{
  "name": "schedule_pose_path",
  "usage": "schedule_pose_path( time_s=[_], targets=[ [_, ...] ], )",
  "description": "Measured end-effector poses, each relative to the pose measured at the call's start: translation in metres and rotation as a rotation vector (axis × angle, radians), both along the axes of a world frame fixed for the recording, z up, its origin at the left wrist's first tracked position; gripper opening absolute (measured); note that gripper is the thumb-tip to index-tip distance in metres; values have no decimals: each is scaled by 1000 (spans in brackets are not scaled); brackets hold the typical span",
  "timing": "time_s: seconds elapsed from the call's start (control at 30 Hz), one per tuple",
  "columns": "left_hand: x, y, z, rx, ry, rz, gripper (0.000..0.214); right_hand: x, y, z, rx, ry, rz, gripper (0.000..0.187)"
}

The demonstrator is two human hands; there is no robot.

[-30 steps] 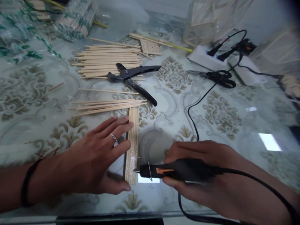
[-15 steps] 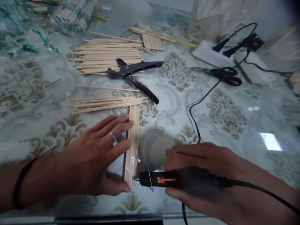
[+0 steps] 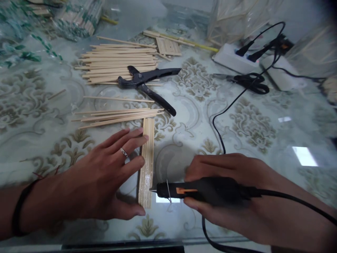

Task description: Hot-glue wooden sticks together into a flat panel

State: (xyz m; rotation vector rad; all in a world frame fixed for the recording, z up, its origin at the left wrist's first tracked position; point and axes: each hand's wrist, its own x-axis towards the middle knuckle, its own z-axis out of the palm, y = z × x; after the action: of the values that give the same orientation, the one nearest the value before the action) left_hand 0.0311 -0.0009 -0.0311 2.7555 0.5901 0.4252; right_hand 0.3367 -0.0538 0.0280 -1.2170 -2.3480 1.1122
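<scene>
A narrow strip of wooden sticks [image 3: 147,151], laid side by side, runs away from me on the table; its nearer half has a wet, glossy shine. My left hand [image 3: 105,175], with a ring and a dark wristband, lies along the strip's left edge, fingers spread and fingertips against it, thumb near its close end. In my right hand [image 3: 226,196] is a black glue gun [image 3: 207,189] with an orange part and a wire stand near the nozzle. The nozzle tip points left at the strip's right edge; whether it touches I cannot tell.
Thin sticks [image 3: 123,115] lie just beyond the strip. Black cutters [image 3: 147,79] rest over a larger stick pile [image 3: 121,58]. Scissors [image 3: 247,81], a white power strip [image 3: 234,58] and a trailing black cable [image 3: 214,123] are at the right. Wrapped sticks [image 3: 79,17] lie at the back.
The glue gun in my right hand has moved slightly farther from me, up along the strip's right edge. My left hand keeps its place on the strip. The view has shifted a little.
</scene>
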Motion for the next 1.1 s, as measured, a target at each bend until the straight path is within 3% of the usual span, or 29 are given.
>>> schedule_pose_path(
  time_s=[0.53,1.1],
  targets=[
    [3,1,6,14,4,-13,64,0,2,-1,10,23,-42,14],
    [2,2,5,47,8,-27,65,-2,3,-1,138,-3,-52,18]
  ],
)
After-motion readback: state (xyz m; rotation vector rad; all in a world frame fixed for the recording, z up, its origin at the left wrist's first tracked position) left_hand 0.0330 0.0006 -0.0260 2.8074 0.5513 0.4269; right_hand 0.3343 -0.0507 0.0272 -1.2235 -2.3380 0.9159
